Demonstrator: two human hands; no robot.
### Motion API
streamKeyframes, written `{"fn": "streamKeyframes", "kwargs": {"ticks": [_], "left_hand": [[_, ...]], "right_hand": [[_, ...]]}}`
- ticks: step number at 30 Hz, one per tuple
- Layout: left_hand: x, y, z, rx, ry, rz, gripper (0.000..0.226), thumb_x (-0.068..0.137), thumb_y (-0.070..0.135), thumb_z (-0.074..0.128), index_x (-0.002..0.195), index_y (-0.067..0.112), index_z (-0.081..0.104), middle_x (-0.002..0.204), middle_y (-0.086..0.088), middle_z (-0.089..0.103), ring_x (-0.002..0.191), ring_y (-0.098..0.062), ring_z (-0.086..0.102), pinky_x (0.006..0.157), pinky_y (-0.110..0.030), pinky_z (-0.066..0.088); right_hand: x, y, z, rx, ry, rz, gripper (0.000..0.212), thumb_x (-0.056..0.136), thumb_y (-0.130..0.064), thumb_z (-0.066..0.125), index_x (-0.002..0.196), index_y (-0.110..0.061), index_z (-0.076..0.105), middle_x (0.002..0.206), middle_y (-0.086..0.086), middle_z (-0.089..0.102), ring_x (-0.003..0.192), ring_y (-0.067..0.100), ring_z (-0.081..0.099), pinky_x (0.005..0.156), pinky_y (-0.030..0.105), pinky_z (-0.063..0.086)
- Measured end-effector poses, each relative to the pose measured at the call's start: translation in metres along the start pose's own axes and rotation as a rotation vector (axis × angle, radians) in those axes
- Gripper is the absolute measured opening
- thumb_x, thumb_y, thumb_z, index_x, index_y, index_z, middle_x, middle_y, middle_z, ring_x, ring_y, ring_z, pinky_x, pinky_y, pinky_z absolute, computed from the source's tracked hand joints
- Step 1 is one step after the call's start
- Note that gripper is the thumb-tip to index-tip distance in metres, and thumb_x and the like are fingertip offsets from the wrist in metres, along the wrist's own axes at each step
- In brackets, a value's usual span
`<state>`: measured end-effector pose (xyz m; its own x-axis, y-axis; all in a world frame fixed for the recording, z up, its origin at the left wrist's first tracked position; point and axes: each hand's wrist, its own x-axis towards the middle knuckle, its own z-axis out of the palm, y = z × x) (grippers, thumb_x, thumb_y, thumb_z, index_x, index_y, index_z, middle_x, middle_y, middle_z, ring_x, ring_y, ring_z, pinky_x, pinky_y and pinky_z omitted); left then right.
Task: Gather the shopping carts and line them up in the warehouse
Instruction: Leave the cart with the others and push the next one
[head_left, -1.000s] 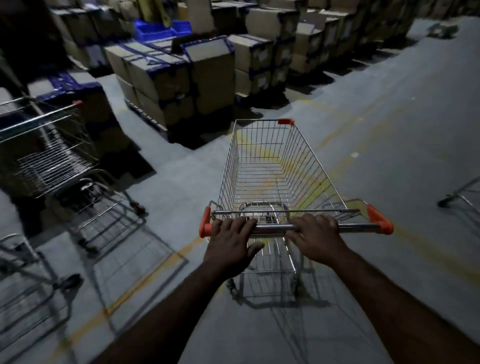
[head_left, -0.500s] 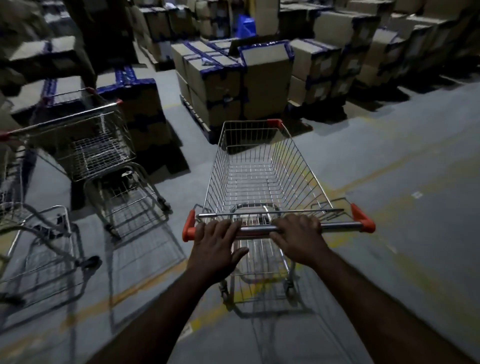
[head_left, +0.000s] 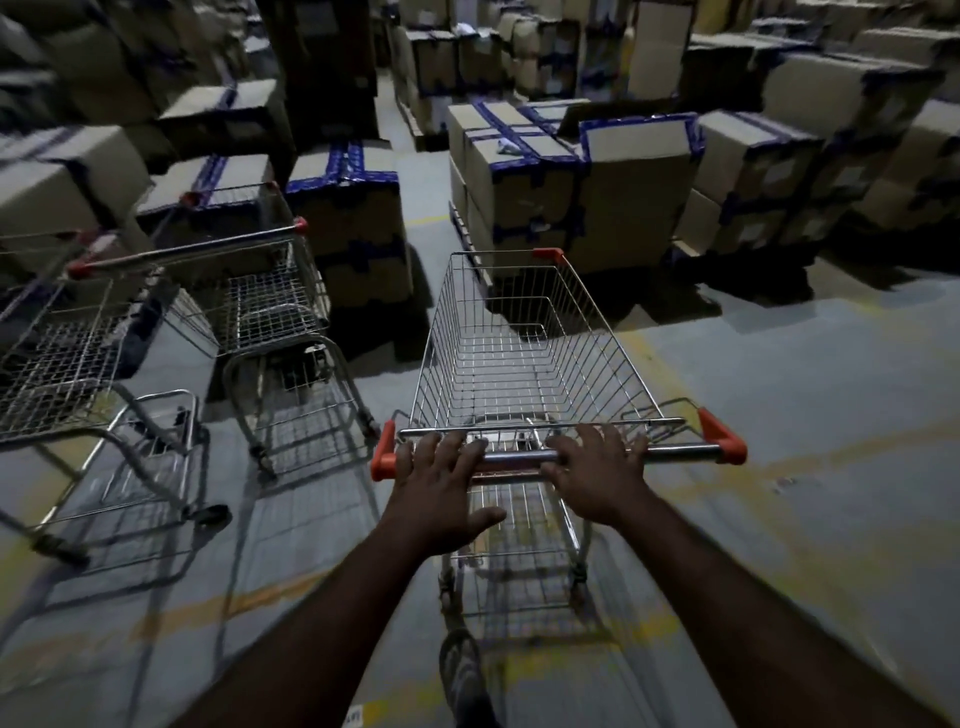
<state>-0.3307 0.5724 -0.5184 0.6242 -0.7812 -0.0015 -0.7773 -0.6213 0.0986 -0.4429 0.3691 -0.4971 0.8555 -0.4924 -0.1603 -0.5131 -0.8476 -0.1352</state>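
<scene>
On the grey warehouse floor (head_left: 831, 364), centre of view: one chrome wire shopping cart (head_left: 605, 338), nose pointing away toward a block of boxes, orange guard (head_left: 548, 253) on its far right corner. Handle bar (head_left: 519, 458): chrome tube with orange end caps (head_left: 721, 435), lying crosswise at the end nearest the person

Left hand (head_left: 441, 486): palm down on the left part of the handle bar, fingers laid fairly straight over the tube, thumb splayed free below it, not wrapped round. Right hand (head_left: 597, 475): palm down on the bar just right of its middle, fingers spread and reaching past the tube, not closed round it. Both forearms enter from the lower edge

Left of that cart and apart from it: second shopping cart (head_left: 260, 306), same make, red-orange handle ends, standing askew close to taped boxes. Far left, cut by the frame edge: third shopping cart (head_left: 57, 358), lower frame and one castor (head_left: 210, 514) showing. These two stand close together; whether they touch cannot be told

Behind: cardboard boxes (head_left: 530, 176) sealed with blue tape, stacked in blocks across the back of the view, a narrow aisle between blocks

Floor markings: worn yellow lines (head_left: 234, 605) crossing beneath and beside the carts

Bottom centre, below the pushed cart: one foot in a sandal (head_left: 460, 670), blurred
</scene>
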Motion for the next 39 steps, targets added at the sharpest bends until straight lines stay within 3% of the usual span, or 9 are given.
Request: {"fn": "streamKeyframes", "kwargs": {"ticks": [11, 22, 27, 32, 36, 39], "left_hand": [[0.191, -0.047, -0.001, -0.011, -0.037, -0.103, 0.098, 0.082, 0.081, 0.044, 0.155, 0.034, -0.001, 0.164, -0.002, 0.006, 0.15, -0.031, 0.0, 0.117, -0.056, -0.01], [0.373, -0.14, -0.03, 0.055, 0.015, -0.17, 0.092, 0.08, 0.076, 0.05, 0.153, 0.033, 0.017, 0.155, -0.002, 0.033, 0.143, -0.027, 0.026, 0.119, -0.052, 0.007], [0.434, -0.144, -0.02, 0.038, -0.009, -0.293, 0.095, 0.079, 0.08, 0.047, 0.154, 0.031, 0.014, 0.158, -0.004, 0.027, 0.145, -0.029, 0.022, 0.119, -0.055, 0.006], [0.497, -0.135, -0.018, 0.028, -0.003, -0.392, 0.102, 0.08, 0.079, 0.047, 0.155, 0.03, 0.0, 0.162, -0.007, 0.017, 0.148, -0.03, 0.015, 0.119, -0.055, 0.005], [0.544, -0.143, -0.018, -0.005, 0.012, -0.463, 0.106, 0.08, 0.074, 0.054, 0.155, 0.029, -0.007, 0.163, -0.005, 0.011, 0.148, -0.03, 0.011, 0.119, -0.052, 0.004], [0.573, -0.166, -0.026, -0.012, -0.041, -0.499, 0.109, 0.082, 0.071, 0.056, 0.155, 0.03, -0.014, 0.166, -0.004, -0.006, 0.151, -0.031, -0.004, 0.118, -0.052, -0.006]], "right_hand": [[0.216, 0.017, -0.035, -0.061, -0.026, -0.093, 0.052, 0.096, -0.064, 0.034, 0.143, -0.042, 0.04, 0.151, -0.001, 0.04, 0.144, 0.027, 0.026, 0.116, 0.066, -0.001], [0.422, -0.012, -0.069, -0.029, 0.012, -0.176, 0.048, 0.097, -0.063, 0.035, 0.139, -0.042, 0.043, 0.147, 0.002, 0.043, 0.138, 0.032, 0.034, 0.113, 0.065, 0.001], [0.511, -0.002, -0.073, -0.079, -0.022, -0.29, 0.047, 0.096, -0.063, 0.034, 0.138, -0.043, 0.042, 0.146, 0.001, 0.043, 0.139, 0.031, 0.031, 0.114, 0.064, -0.001], [0.608, 0.019, -0.098, -0.146, -0.053, -0.435, 0.053, 0.096, -0.065, 0.03, 0.144, -0.044, 0.039, 0.153, 0.002, 0.038, 0.144, 0.03, 0.025, 0.116, 0.062, -0.003], [0.676, 0.014, -0.112, -0.212, -0.043, -0.47, 0.057, 0.098, -0.064, 0.027, 0.152, -0.048, 0.018, 0.166, 0.009, 0.002, 0.151, 0.038, -0.005, 0.115, 0.063, -0.008], [0.707, -0.012, -0.12, -0.212, -0.012, -0.439, 0.06, 0.1, -0.06, 0.026, 0.155, -0.045, 0.005, 0.166, 0.013, -0.006, 0.15, 0.041, -0.01, 0.114, 0.066, -0.006]]}}
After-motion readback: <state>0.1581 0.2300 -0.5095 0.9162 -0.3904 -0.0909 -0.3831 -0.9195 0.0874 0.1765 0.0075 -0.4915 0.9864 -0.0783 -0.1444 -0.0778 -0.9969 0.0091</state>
